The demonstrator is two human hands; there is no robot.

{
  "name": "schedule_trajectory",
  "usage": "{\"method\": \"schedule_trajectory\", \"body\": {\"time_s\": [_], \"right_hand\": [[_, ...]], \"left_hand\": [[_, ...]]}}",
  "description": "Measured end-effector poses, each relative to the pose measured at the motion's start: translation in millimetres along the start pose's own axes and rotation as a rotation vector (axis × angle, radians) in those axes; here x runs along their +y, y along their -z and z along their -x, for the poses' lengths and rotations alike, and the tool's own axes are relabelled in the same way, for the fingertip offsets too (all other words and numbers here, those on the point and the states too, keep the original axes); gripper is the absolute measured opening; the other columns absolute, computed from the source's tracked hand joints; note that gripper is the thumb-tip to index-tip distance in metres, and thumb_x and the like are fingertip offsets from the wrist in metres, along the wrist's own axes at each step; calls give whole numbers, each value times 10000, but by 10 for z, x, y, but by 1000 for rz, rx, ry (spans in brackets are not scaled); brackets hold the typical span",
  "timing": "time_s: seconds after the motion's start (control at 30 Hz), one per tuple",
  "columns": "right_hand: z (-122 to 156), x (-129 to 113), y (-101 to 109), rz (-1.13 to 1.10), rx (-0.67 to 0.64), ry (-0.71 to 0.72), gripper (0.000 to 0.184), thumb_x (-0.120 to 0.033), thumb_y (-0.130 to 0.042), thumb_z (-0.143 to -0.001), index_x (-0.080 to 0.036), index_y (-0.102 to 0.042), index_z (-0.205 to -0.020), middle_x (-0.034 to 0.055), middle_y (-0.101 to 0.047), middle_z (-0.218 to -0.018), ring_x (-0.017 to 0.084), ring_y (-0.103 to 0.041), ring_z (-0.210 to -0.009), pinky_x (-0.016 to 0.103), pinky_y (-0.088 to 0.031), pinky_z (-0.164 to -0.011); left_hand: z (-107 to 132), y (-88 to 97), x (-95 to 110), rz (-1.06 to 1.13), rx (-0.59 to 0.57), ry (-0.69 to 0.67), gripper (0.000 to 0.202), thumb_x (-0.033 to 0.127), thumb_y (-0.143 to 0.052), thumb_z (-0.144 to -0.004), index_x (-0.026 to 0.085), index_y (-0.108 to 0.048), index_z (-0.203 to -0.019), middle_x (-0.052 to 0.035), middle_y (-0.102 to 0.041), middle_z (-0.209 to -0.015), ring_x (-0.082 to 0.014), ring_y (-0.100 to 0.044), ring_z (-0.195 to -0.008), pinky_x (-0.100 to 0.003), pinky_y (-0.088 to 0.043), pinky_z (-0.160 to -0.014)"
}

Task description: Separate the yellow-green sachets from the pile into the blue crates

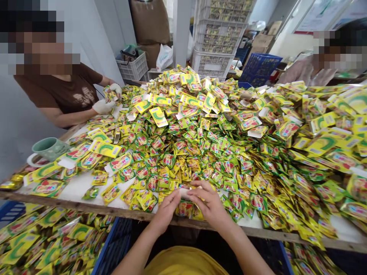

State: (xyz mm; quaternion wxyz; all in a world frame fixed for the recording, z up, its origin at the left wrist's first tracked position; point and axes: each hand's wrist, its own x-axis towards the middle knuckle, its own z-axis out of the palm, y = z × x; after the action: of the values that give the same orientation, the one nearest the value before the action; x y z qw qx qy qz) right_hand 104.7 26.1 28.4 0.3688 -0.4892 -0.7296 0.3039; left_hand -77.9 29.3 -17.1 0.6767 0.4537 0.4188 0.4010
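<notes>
Near the front edge of the table, my left hand (168,208) and my right hand (208,200) are closed on one small carton (185,193) from both sides. A white flap of it shows between my fingertips; most of its body is hidden. Around my hands lie many small shiny yellow-and-green sachets (169,160) with red fruit prints. Flat yellow printed cartons (107,148) lie to the left, some with white flaps standing out. Behind the sachets rises a heap of more cartons (159,116).
A green mug (50,148) stands at the table's left edge. Blue crates (113,244) of cartons flank me below the table's wooden edge (137,214). A co-worker's white-gloved hands (104,106) hold items at left; another person sits at right. White crates (215,38) are stacked behind.
</notes>
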Motion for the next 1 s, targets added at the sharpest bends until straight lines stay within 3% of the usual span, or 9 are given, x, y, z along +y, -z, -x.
{"method": "schedule_trajectory", "body": {"time_s": [0.1, 0.17, 0.23, 0.33, 0.47, 0.63, 0.73, 0.83, 1.0], "right_hand": [[127, 65, -144, -403, 174, -323, 225, -416, -645, -833, -212, -669, -926, 49, -644, -835, 171, -605, -737, 278, -506, -604], [194, 99, -250, -688, 119, -527, 293, -465, -699, -770, -198, -635, -875, -14, -577, -629, 112, -518, -508, 205, -400, -422], [223, 110, -324, -859, 41, -609, 326, -482, -711, -752, -189, -625, -864, -45, -526, -553, 81, -461, -434, 176, -346, -376], [215, 93, -340, -882, 27, -568, 316, -461, -731, -736, -177, -646, -845, -35, -549, -583, 80, -494, -460, 195, -428, -422], [203, 70, -282, -816, -17, -493, 252, -415, -733, -732, -181, -677, -808, -20, -566, -657, 90, -511, -487, 238, -477, -472], [126, 94, -258, -444, 81, -341, 78, -246, -652, -751, -187, -701, -757, 17, -609, -732, 146, -556, -671, 256, -475, -604], [29, 137, -244, -340, 176, -310, 142, -259, -629, -766, -192, -744, -818, 46, -672, -775, 178, -593, -741, 285, -494, -673], [-27, 172, -227, -422, 144, -327, 251, -382, -640, -799, -217, -771, -935, 76, -709, -878, 196, -619, -771, 281, -515, -606], [-35, 156, -205, -565, 94, -477, 265, -450, -714, -748, -223, -784, -865, 75, -718, -881, 184, -619, -757, 236, -499, -529]], "left_hand": [[15, 7, 82, 188, -48, 109, 325, 373, -629, -820, 198, -713, -1081, -68, -685, -1163, -254, -525, -1189, -365, -305, -1086], [-2, -3, 142, 256, -67, 187, 315, 241, -676, -719, 179, -736, -1022, -73, -707, -1100, -258, -548, -1144, -357, -327, -1053], [-34, -17, 184, 289, -40, 232, 382, 120, -651, -606, 178, -744, -972, -60, -716, -1034, -242, -576, -1067, -335, -364, -992], [-72, -22, 202, 352, -48, 262, 449, 55, -627, -553, 188, -726, -970, -50, -705, -1000, -211, -594, -997, -312, -399, -925], [-51, -29, 198, 414, -90, 249, 467, 38, -663, -578, 196, -699, -1016, -66, -667, -1114, -221, -549, -1131, -305, -388, -968], [4, -184, 193, 339, -114, 187, 462, 131, -710, -667, 218, -651, -1117, -63, -646, -1157, -228, -554, -1123, -305, -409, -934], [-3, -281, 117, 276, 22, 68, 337, 300, -707, -763, 214, -662, -1086, -62, -672, -1123, -226, -574, -1091, -319, -405, -955], [-21, -308, 9, 170, 218, -15, 307, 389, -667, -806, 202, -695, -1048, -66, -690, -1125, -237, -578, -1112, -344, -385, -1013], [-30, -245, -20, -1, 272, -80, 283, 407, -606, -851, 195, -720, -1000, -65, -715, -1076, -233, -608, -1077, -337, -428, -988]]}}
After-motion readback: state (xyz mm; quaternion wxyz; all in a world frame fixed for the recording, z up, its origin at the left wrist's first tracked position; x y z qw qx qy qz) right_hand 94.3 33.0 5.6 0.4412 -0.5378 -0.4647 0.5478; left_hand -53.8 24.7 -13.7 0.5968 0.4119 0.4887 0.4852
